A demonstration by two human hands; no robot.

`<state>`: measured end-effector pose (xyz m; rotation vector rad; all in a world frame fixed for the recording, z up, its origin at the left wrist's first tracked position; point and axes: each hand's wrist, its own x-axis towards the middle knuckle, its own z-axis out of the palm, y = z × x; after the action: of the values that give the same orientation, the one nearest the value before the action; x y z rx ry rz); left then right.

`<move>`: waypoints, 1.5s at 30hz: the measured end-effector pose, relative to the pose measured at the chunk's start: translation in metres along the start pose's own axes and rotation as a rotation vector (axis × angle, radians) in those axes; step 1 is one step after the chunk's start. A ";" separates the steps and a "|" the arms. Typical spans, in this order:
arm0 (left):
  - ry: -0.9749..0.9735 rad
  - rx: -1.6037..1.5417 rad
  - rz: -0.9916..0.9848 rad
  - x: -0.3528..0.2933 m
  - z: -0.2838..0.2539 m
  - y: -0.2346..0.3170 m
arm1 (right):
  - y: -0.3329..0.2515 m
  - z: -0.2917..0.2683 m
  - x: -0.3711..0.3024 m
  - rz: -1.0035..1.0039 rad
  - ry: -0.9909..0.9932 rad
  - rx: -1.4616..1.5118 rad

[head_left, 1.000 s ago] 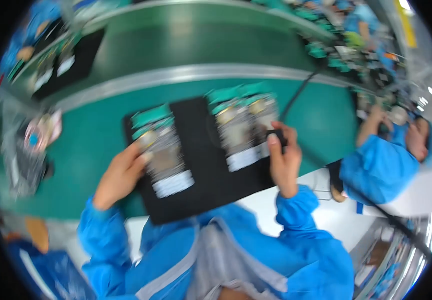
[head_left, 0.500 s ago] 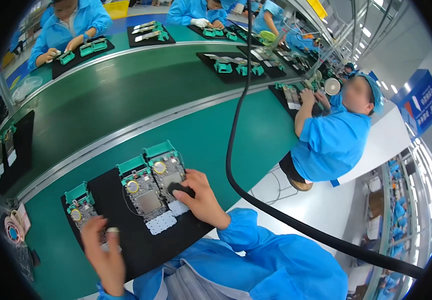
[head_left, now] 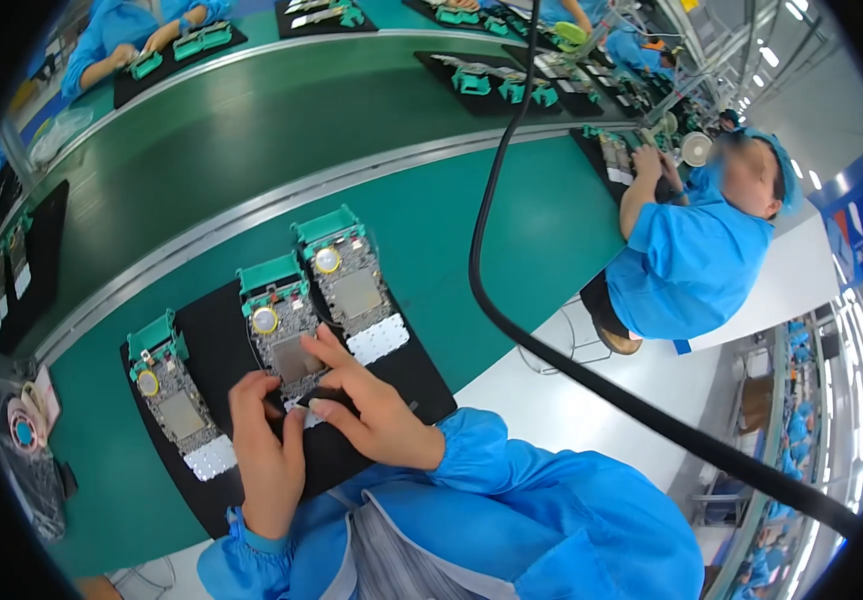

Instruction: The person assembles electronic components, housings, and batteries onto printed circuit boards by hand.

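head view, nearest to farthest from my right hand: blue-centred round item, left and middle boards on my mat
1. Middle board, partly under the right hand
2. Left board, left end of the black mat
3. Blue-centred round item, far left, off the mat

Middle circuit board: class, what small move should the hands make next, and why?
Perhaps ease the right hand slightly aside: it and the left hand crowd the lower end of the middle circuit board and largely hide it, while the left board and right board show their white ends.
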<state>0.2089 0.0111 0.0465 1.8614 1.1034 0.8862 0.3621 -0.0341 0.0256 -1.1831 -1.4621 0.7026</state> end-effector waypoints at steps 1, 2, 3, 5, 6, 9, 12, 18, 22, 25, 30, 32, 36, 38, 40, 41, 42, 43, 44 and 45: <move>-0.026 -0.020 -0.042 -0.003 -0.001 -0.004 | 0.000 0.002 0.001 0.007 -0.006 0.041; -0.041 -0.015 -0.055 -0.012 -0.005 -0.004 | -0.006 0.007 -0.003 0.018 -0.021 0.008; -0.055 -0.008 -0.074 -0.021 -0.008 -0.001 | -0.007 0.011 -0.007 0.034 -0.024 0.004; -0.086 -0.035 -0.116 -0.048 -0.017 -0.013 | -0.008 0.026 -0.024 0.065 0.000 0.030; -0.110 -0.008 -0.093 -0.053 -0.022 -0.019 | -0.008 0.028 -0.029 0.121 0.025 0.062; 0.136 0.322 0.137 -0.050 -0.030 -0.023 | -0.011 0.023 -0.032 0.082 0.136 -0.116; 0.083 0.252 0.206 -0.037 -0.030 -0.036 | -0.010 0.025 -0.044 0.231 0.223 -0.062; 0.000 0.170 0.144 -0.041 -0.019 -0.035 | -0.005 0.053 -0.047 0.191 0.223 -0.312; 0.005 0.139 0.074 -0.041 -0.013 -0.038 | -0.013 0.052 -0.046 0.320 0.212 -0.263; 0.059 0.099 0.094 -0.040 -0.007 -0.040 | -0.006 0.050 -0.047 0.274 0.205 -0.294; 0.064 0.074 0.078 -0.035 -0.003 -0.042 | -0.004 0.048 -0.039 0.202 0.169 -0.361; 0.058 0.070 0.069 -0.034 -0.003 -0.042 | -0.004 0.051 -0.039 0.203 0.172 -0.393; 0.044 0.098 0.095 -0.036 -0.004 -0.041 | -0.009 0.052 -0.040 0.235 0.176 -0.394; 0.024 0.112 0.083 -0.040 -0.007 -0.037 | -0.008 0.047 -0.042 0.176 0.170 -0.360; 0.124 -0.016 0.043 -0.044 -0.011 -0.029 | -0.016 0.034 -0.049 0.203 0.068 -0.450; 0.094 -0.026 0.015 -0.046 -0.017 -0.029 | -0.020 0.031 -0.048 0.088 0.043 -0.546; 0.079 -0.196 0.020 -0.047 -0.017 -0.035 | -0.024 0.030 -0.047 -0.028 0.017 -0.641; 0.063 -0.366 0.024 -0.048 -0.016 -0.040 | -0.030 0.034 -0.045 0.031 -0.038 -0.616; 0.024 -0.654 -0.096 -0.052 -0.019 -0.031 | -0.034 0.037 -0.038 -0.001 -0.103 -0.608; -0.018 -0.696 -0.046 -0.055 -0.025 -0.021 | -0.039 0.040 -0.039 0.070 -0.118 -0.553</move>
<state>0.1589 -0.0256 0.0294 1.2572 0.6924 1.0550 0.3096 -0.0769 0.0363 -1.6386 -1.7859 0.4252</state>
